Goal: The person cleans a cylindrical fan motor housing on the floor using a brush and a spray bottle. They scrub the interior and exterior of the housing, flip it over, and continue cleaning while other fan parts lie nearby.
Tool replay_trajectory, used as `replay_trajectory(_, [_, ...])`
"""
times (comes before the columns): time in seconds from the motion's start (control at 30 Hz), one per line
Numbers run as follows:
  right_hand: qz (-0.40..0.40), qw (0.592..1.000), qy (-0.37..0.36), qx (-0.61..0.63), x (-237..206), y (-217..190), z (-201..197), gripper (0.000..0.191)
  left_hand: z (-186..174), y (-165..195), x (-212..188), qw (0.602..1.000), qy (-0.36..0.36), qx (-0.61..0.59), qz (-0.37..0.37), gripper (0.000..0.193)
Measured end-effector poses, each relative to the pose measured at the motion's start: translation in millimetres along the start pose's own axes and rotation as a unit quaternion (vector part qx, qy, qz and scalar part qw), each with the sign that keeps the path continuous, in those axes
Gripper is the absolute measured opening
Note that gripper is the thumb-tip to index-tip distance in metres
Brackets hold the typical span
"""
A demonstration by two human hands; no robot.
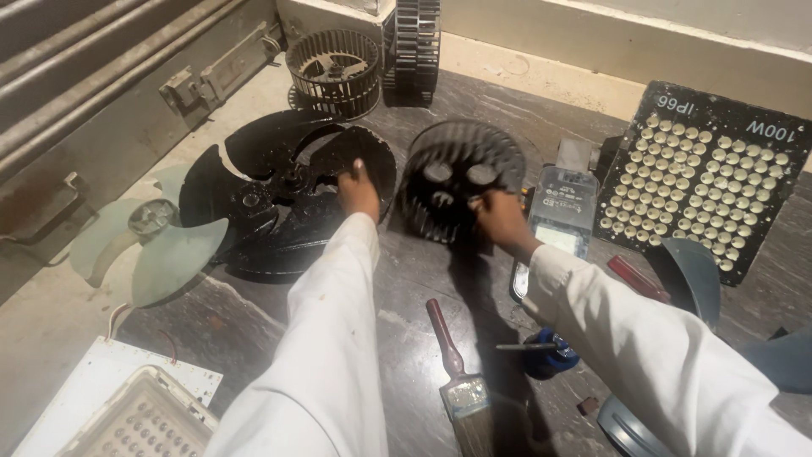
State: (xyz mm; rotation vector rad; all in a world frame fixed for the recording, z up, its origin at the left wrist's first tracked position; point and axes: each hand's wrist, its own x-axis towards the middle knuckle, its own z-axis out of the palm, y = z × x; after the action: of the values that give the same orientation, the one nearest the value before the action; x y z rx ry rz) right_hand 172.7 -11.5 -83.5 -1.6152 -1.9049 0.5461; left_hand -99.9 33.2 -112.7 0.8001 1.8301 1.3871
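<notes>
Item 1: left hand [359,191], white sleeve, fingers pressed flat on the upper right blade of a black propeller fan [279,199] lying flat on the dark floor [406,279]. The hand rests on the blade; whether the fingers curl under its edge cannot be told.

Item 2: right hand [501,213], white sleeve, set against the lower right rim of a black drum-shaped blower wheel [457,188] that stands just right of the propeller fan. The fingers appear closed around the rim, though motion blur hides how firmly.

Item 3: pale green fan blade [148,241], flat on the floor, touching or overlapping the black fan's left side.

Item 4: 2 further blower wheels [338,72] against the back wall, well apart from both hands.

Item 5: paintbrush [457,377] with a dark red handle, lying between the 2 arms.

Item 6: square black lamp panel [706,173] studded with small round lenses, at right; a grey driver box [560,207] lies just beside the right hand.

Item 7: white lamp housing [127,406], lower left corner.

Handling note: as a judgement, the wheel's thin vanes look fragile, so gripping by the solid rim or hub seems sound; the wide fan blade is best kept flat under an even palm.
</notes>
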Motion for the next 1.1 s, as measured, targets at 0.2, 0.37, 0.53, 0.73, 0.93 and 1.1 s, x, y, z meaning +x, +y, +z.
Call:
replay_trajectory(0.2, [0.080,0.979,0.187,-0.018,39,5,-21,0.028,3,-38,31,0.998,-0.018,0.053,0.027,0.055])
replay_trajectory(0.37, [0.021,0.995,0.047,-0.084,22,32,1,0.026,11,-41,27,0.989,-0.093,0.089,0.077,0.055])
replay_trajectory(0.53, [0.000,0.994,-0.031,-0.108,36,56,34,0.023,11,-36,-3,0.936,-0.175,0.277,0.130,0.050])
replay_trajectory(0.73, [0.192,0.974,-0.069,0.097,53,51,51,0.027,32,-42,-22,0.897,-0.263,0.240,0.261,0.045])
replay_trajectory(0.93, [0.070,0.979,0.019,0.188,85,78,82,0.026,84,-55,4,0.908,-0.234,0.158,0.308,0.037])
replay_trajectory(1.1, [-0.021,0.995,0.066,0.070,102,96,114,0.027,119,-82,36,0.904,-0.208,0.101,0.361,0.040])
